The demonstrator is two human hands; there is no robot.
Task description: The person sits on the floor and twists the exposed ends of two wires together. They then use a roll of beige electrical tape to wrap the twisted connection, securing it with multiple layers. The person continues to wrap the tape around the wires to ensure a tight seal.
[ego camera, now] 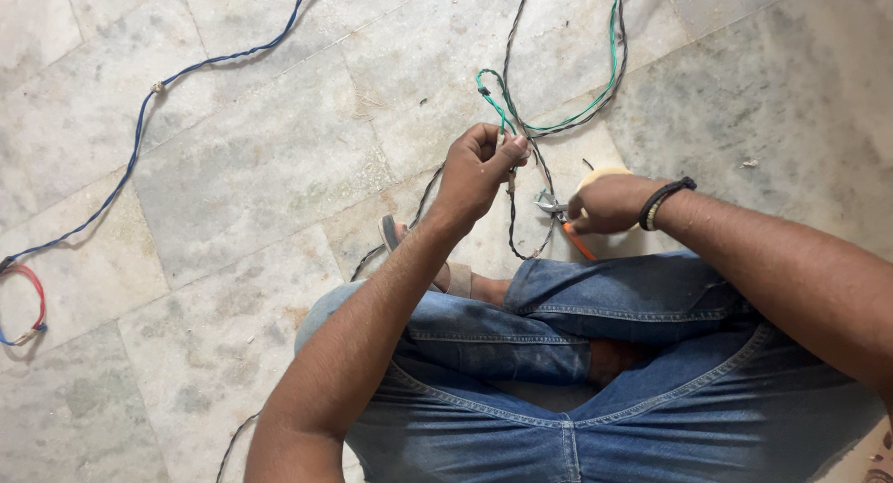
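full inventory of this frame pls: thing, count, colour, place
twisted wire: 1, black, runs from top centre down through the left hand's grip
green wire: 1, green, top centre, looped beside the black one
blue wire: 1, blue, across floor at upper left
red wire loop: 1, red, left edge
pliers: 1, orange handles, in right hand
sandal: 1, grey-brown, on foot below left hand
floor: marble tiles, pale grey
wristband: 1, black, right wrist
jeans: blue, crossed legs
left hand: pinching black wire
right hand: gripping pliers
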